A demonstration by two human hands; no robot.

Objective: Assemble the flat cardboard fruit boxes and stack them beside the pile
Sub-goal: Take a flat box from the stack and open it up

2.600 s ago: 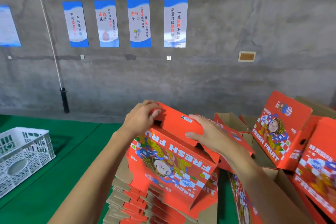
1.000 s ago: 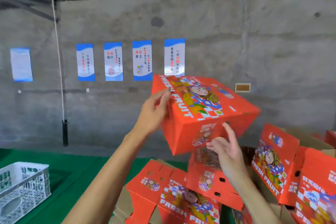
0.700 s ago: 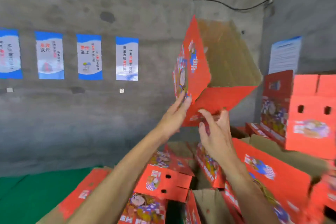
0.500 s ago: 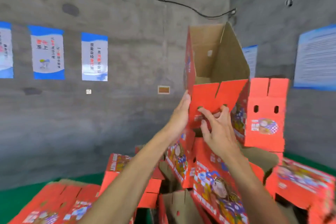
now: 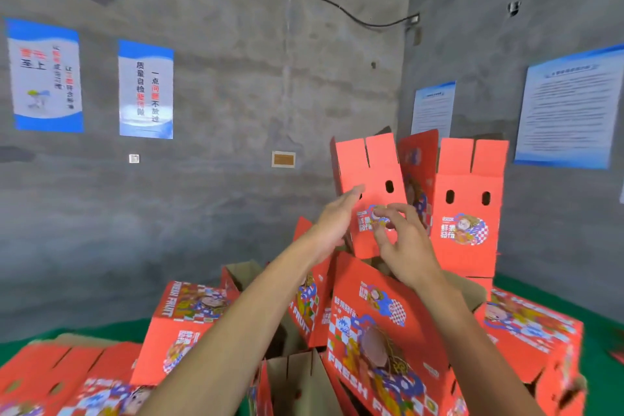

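Note:
An assembled red fruit box [image 5: 368, 165] stands tilted, open end up, on top of a heap of assembled boxes [image 5: 378, 341]. My left hand [image 5: 334, 223] has straight fingers and touches the box's left edge. My right hand [image 5: 405, 243] hovers in front of the box's printed face with spread, loosely curled fingers, holding nothing. A second upright red box [image 5: 469, 186] stands right beside it against the corner.
More red boxes [image 5: 182, 324] lie tumbled at the lower left and lower right [image 5: 533, 324]. A brown open box [image 5: 297, 378] sits at the bottom centre. Grey concrete walls with posters [image 5: 146, 89] meet in a corner behind the heap. Green floor [image 5: 604, 311] shows at the right.
I lifted the assembled box off the flat pile, swung it right and set it on the heap next to the other upright box. Both hands have loosened from it.

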